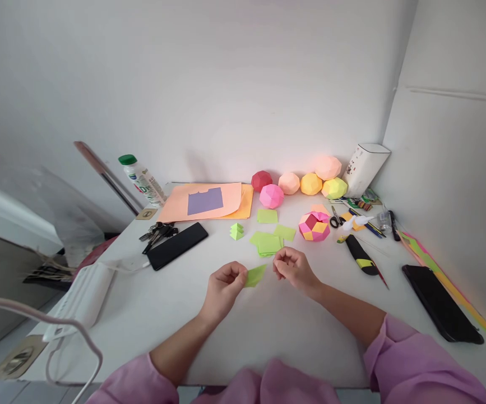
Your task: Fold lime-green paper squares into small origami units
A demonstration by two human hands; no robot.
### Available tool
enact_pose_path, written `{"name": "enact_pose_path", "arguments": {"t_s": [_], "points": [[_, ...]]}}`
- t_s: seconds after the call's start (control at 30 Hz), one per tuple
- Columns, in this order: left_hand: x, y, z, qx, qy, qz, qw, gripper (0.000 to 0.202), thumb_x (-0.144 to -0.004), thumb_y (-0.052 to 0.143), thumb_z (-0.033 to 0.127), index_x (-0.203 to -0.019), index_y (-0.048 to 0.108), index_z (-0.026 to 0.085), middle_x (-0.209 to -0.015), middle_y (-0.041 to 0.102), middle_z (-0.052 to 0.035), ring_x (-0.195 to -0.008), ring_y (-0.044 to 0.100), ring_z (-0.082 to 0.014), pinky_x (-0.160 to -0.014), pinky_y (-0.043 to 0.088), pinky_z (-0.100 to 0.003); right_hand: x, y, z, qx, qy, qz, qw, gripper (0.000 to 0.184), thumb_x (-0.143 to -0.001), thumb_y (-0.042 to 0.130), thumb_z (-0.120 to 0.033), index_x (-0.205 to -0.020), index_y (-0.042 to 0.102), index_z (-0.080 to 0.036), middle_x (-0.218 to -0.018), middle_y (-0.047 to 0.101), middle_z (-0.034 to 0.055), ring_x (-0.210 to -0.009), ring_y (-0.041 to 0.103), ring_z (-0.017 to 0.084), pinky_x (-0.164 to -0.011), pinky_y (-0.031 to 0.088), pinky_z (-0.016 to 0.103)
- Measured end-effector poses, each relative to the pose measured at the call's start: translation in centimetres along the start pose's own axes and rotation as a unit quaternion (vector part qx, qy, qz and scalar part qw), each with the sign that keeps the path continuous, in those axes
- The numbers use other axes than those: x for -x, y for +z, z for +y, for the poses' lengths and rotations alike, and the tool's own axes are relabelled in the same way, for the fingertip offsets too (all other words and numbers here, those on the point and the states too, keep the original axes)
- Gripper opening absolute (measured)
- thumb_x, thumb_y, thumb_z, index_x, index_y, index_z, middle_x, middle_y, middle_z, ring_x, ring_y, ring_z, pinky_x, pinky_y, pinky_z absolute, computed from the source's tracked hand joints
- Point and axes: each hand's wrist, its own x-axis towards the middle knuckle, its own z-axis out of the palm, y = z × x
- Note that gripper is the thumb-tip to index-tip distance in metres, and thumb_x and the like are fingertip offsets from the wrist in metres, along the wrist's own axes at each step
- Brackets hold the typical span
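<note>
L hand [226, 287] is mid-table, toward the front edge of the table [293, 342], fingers curled, thumb pressed to index, pinching a green slip [256, 276] by its L end. Slip's free end points at R hand [294, 270], which is just beside it. R hand is mostly closed, fingers curled in, thumb nr index tip; can't tell if it has hold of anything. Just beyond both hands, approx. table centre, is a loose green pile [270, 244] of paper pcs; a small folded green piece [236, 231] sits to its L, & a multicol. paper ball [314, 226] w/ openings to its R. Nr back edge: faceted balls incl. red ball [262, 180], pink ball [271, 196], orange ball [311, 183] & lime ball [334, 188]. Nr back R corner: white container [364, 168]; in front of it, scissors [336, 220], then box cutter [361, 255] closer to R hand. Dark flat item [442, 303] lies nr R edge. Back L: peach sheet [173, 209] w/ purple paper [205, 201] on top. Nr L edge: keys [157, 233] next to black phone [177, 246], & white power strip [83, 294].
</note>
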Motion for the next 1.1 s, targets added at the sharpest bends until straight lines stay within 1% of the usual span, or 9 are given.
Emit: {"name": "enact_pose_path", "arguments": {"t_s": [0.07,0.17,0.23,0.33,0.53,0.63,0.7,0.83,1.1], "points": [[0.0,0.1,0.2,0.016,-0.018,-0.003,1.000,0.022,-0.073,0.064,0.034,-0.063,0.058,0.015,-0.058,0.052,0.0020,-0.054,0.045,-0.0097,-0.051,0.037,-0.021,0.1,0.1,0.1,-0.017,-0.002,-0.012,1.000,0.010,-0.077,0.055,-0.023,-0.072,0.050,-0.016,-0.063,0.055,-0.0014,-0.049,0.051,0.008,-0.046,0.040,0.021],[0.0,0.3,0.2,0.017,-0.031,-0.036,0.999,0.023,-0.073,0.064,0.035,-0.063,0.059,0.014,-0.058,0.052,0.0019,-0.054,0.046,-0.0097,-0.053,0.038,-0.022,0.5,0.6,0.1,-0.012,-0.011,-0.075,0.997,0.015,-0.079,0.059,-0.030,-0.082,0.054,-0.016,-0.063,0.054,-0.0025,-0.051,0.052,0.009,-0.049,0.042,0.021],[0.0,0.4,0.1,0.011,-0.032,-0.050,0.998,0.023,-0.073,0.064,0.034,-0.064,0.059,0.014,-0.059,0.053,0.0014,-0.055,0.047,-0.0100,-0.054,0.039,-0.022,0.7,0.9,0.0,0.012,-0.027,-0.099,0.995,0.018,-0.080,0.060,-0.033,-0.079,0.057,-0.015,-0.062,0.054,-0.0019,-0.049,0.052,0.008,-0.049,0.043,0.022],[0.0,0.3,0.0,0.016,-0.018,-0.036,0.999,0.021,-0.074,0.064,0.032,-0.065,0.059,0.015,-0.060,0.054,0.0012,-0.057,0.048,-0.0104,-0.055,0.040,-0.022,0.8,0.9,0.0,0.028,-0.044,-0.082,0.995,0.025,-0.082,0.058,-0.037,-0.072,0.057,-0.014,-0.063,0.054,-0.0005,-0.048,0.051,0.008,-0.047,0.042,0.022],[-0.1,-0.1,0.4,0.027,0.029,0.017,0.999,0.021,-0.081,0.057,0.034,-0.068,0.055,0.017,-0.065,0.053,0.0009,-0.063,0.047,-0.0114,-0.062,0.041,-0.023,0.4,0.5,0.2,0.009,-0.035,-0.060,0.998,0.025,-0.082,0.058,-0.039,-0.075,0.057,-0.014,-0.057,0.051,-0.0025,-0.046,0.051,0.008,-0.044,0.040,0.021],[0.0,0.1,0.2,0.027,0.011,-0.026,0.999,0.022,-0.080,0.059,0.039,-0.080,0.056,0.017,-0.074,0.055,-0.0016,-0.068,0.051,-0.0130,-0.064,0.043,-0.024,0.5,0.6,0.3,0.012,-0.041,-0.065,0.997,0.025,-0.083,0.057,-0.038,-0.076,0.058,-0.015,-0.058,0.052,-0.0021,-0.047,0.050,0.008,-0.045,0.040,0.021],[0.2,0.4,-0.2,0.022,-0.009,-0.061,0.998,0.025,-0.077,0.062,0.040,-0.081,0.055,0.017,-0.072,0.054,-0.0010,-0.066,0.051,-0.0126,-0.062,0.043,-0.024,0.6,0.7,0.4,0.010,-0.036,-0.067,0.997,0.024,-0.082,0.058,-0.039,-0.078,0.058,-0.015,-0.059,0.052,-0.0021,-0.048,0.051,0.008,-0.045,0.040,0.021],[0.5,0.7,-0.7,0.018,-0.018,-0.067,0.997,0.026,-0.078,0.062,0.042,-0.077,0.052,0.017,-0.068,0.053,0.0015,-0.062,0.050,-0.0112,-0.060,0.042,-0.024,0.4,0.8,0.7,-0.003,0.016,-0.079,0.997,0.026,-0.081,0.060,-0.041,-0.087,0.056,-0.016,-0.060,0.052,-0.0036,-0.048,0.054,0.009,-0.045,0.039,0.020],[0.3,0.6,0.5,0.056,-0.052,-0.110,0.991,0.030,-0.081,0.057,0.045,-0.073,0.053,0.016,-0.085,0.060,-0.0049,-0.074,0.053,-0.0145,-0.068,0.044,-0.027,0.2,0.8,0.7,-0.005,0.024,-0.093,0.995,0.032,-0.073,0.066,-0.045,-0.072,0.055,-0.015,-0.061,0.053,-0.0025,-0.047,0.051,0.008,-0.043,0.038,0.020]]}}
